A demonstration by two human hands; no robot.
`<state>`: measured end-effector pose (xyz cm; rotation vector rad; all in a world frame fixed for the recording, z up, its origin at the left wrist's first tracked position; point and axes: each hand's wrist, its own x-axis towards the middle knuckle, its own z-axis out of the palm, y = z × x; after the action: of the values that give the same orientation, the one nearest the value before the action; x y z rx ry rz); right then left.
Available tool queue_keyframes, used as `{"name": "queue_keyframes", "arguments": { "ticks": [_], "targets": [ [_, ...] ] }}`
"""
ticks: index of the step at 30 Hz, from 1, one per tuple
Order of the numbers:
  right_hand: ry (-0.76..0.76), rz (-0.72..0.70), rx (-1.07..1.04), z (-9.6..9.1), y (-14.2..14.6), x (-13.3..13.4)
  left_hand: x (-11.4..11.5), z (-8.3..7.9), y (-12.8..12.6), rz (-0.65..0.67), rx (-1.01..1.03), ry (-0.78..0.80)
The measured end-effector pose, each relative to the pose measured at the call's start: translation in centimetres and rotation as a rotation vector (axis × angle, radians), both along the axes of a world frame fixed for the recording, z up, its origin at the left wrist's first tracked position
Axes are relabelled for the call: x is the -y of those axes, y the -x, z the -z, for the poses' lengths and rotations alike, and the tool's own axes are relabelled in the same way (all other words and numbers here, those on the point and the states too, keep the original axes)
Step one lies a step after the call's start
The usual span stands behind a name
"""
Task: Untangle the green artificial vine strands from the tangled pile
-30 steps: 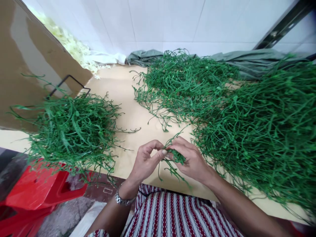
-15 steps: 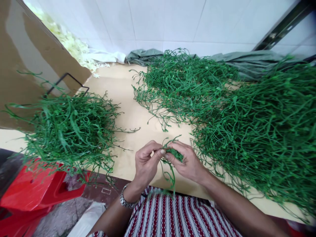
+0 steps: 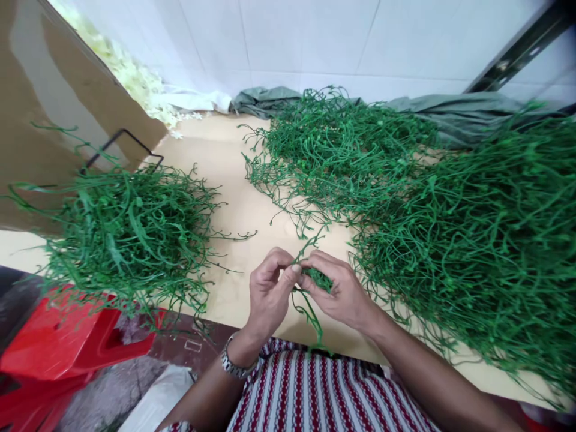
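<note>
My left hand (image 3: 272, 291) and my right hand (image 3: 339, 291) meet fingertip to fingertip above the front of the table. Between them they pinch a thin green branching stem (image 3: 311, 242), which looks like artificial plant. Its lower part (image 3: 314, 318) hangs down toward my striped shirt. Curled inside my right hand is a small clump of green pieces (image 3: 320, 276), partly covered by the fingers. Both hands are closed; the exact grip at the fingertips is hidden. A metal watch (image 3: 234, 360) circles my left wrist.
A heap of green stems (image 3: 130, 234) lies at the left, over a black wire frame (image 3: 123, 133) beside a cardboard box (image 3: 67, 90). Larger heaps of stems (image 3: 486, 240) cover the right and back (image 3: 337, 144). A red stool (image 3: 58, 336) stands below left.
The stem's upper tips have risen and tilt more upright, and its hanging end has shifted slightly right. My hands remain together in nearly the same place.
</note>
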<state>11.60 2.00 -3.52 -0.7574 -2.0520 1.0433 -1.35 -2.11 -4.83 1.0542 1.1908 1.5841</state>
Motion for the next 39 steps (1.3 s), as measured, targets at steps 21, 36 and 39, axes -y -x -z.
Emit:
{"name": "queue_keyframes", "arguments": {
  "ticks": [21,36,39],
  "targets": [
    [-0.385,0.092,0.31,0.8,0.8,-0.6,-1.7,0.2,-1.6,-0.053,0.363,0.293],
    [-0.238,0.143,0.351,-0.5,0.8,0.1,-1.6,-1.2,-0.9,-0.152,-0.365,0.046],
    [-0.251,0.135,0.331,-1.0,0.7,0.1,-1.5,-1.3,-0.9,-0.139,-0.443,-0.012]
  ]
}}
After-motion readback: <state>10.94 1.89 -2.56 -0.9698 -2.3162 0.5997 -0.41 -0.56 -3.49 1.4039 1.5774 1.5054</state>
